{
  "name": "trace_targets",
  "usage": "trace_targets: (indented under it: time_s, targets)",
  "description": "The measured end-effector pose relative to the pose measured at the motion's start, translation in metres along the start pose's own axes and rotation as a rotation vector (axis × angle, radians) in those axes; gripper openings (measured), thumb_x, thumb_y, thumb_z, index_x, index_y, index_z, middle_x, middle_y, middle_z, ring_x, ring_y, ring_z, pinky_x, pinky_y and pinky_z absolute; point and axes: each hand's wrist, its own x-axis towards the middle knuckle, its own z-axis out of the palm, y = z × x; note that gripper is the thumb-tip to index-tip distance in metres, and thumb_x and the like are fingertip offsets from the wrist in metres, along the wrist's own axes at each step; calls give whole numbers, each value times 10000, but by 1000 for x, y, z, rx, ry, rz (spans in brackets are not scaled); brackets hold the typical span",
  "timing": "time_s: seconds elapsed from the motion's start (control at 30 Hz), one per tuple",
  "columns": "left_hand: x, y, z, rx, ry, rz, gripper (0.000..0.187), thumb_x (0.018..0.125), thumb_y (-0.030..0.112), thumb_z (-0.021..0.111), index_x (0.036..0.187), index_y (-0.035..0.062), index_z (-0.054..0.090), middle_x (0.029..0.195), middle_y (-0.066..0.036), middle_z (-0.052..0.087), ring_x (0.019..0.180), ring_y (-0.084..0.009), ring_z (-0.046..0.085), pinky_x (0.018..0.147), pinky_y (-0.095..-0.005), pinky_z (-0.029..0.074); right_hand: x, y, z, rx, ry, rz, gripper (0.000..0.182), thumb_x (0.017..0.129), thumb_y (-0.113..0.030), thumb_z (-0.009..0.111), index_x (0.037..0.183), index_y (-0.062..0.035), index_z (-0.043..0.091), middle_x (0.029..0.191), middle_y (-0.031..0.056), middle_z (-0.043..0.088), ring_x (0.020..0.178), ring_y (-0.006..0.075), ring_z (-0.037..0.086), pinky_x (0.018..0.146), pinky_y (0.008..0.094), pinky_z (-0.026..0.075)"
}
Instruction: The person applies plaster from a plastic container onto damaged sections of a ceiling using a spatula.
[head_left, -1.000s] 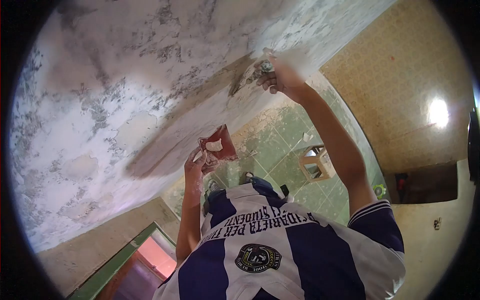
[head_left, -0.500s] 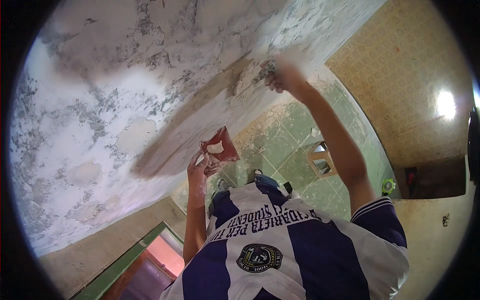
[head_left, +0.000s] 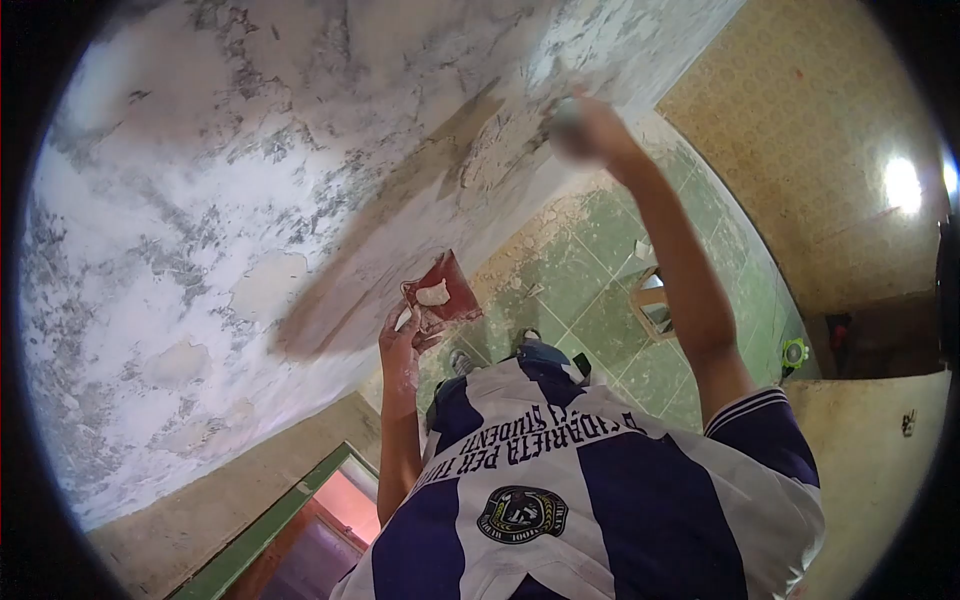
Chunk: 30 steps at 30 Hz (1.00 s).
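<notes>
My left hand (head_left: pixel 402 338) is closed on a dark red board (head_left: pixel 450 300), held near the patchy wall. A lump of whitish paste (head_left: pixel 434 293) lies on the board. My right hand (head_left: pixel 592 130) is raised close to the upper part of the wall (head_left: pixel 250 200); it is blurred, and its fingers and anything in them cannot be made out. Beside it the wall shows rough, flaking plaster (head_left: pixel 485 160), with a brownish band running down to the left.
Below is a dusty green tiled floor (head_left: pixel 600 290) with a wooden-framed object (head_left: pixel 652 303) on it. A small green round object (head_left: pixel 794 353) is further right. A patterned tan surface (head_left: pixel 800 150) fills the upper right; a green-framed opening (head_left: pixel 270 520) is at lower left.
My right hand has shifted slightly right and its pose has turned. My left hand still holds the board with the paste. The view has moved a little.
</notes>
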Motion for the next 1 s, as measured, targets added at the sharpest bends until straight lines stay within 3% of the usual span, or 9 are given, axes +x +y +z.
trace_targets:
  time_s: [0.13,0.37,0.43,0.5,0.57,0.6,0.7,1.0]
  targets:
    - [2,-1,4,23,-13,-26,468,932,166,622,1320,-29,448,1026,-194,688,810,-300,723,587,-309,597,14,22,35,30,-27,-59,593,1008,-539,350,1045,-12,619,660,77,636,503,130,571,425,242,379]
    - [-3,9,12,39,6,-22,475,928,161,628,1330,-11,441,1027,-188,684,812,-291,722,601,-313,596,12,-10,9,57,128,-153,592,986,-583,374,878,-43,591,641,84,635,484,110,557,422,238,374]
    - [-3,9,12,37,19,-18,477,928,163,629,1331,-8,440,1021,-184,684,809,-288,722,604,-312,595,5,-13,-13,121,86,-219,655,936,-620,464,992,21,589,655,114,630,480,149,564,415,261,379]
    - [-3,7,11,33,32,-25,467,930,168,630,1323,-6,447,1017,-180,683,808,-282,722,599,-306,592,-6,-6,-12,122,97,-241,639,948,-612,444,963,6,603,669,101,641,476,140,561,420,251,385]
    - [-3,5,14,33,43,-32,462,930,167,629,1320,-5,450,1020,-179,683,810,-279,721,605,-306,592,-12,7,5,37,111,-42,619,965,-597,418,974,-8,609,648,64,620,476,133,558,419,255,391]
    - [-3,5,15,33,57,-39,458,930,166,629,1317,-3,453,1022,-178,683,812,-277,721,610,-307,591,-11,21,12,53,51,-156,589,985,-570,398,1019,-20,606,656,51,626,485,121,565,421,261,395]
    - [-5,5,21,70,61,-52,460,931,166,629,1320,-5,453,1025,-176,683,820,-277,721,624,-310,589,2,43,38,123,21,-143,593,999,-571,341,1092,-60,626,601,44,597,469,105,538,417,242,380]
    - [-4,9,18,82,40,-32,462,930,172,630,1327,14,453,1020,-180,690,819,-287,721,640,-316,588,-5,4,5,196,201,-222,608,984,-575,388,922,-17,621,608,93,605,459,126,535,402,256,350]
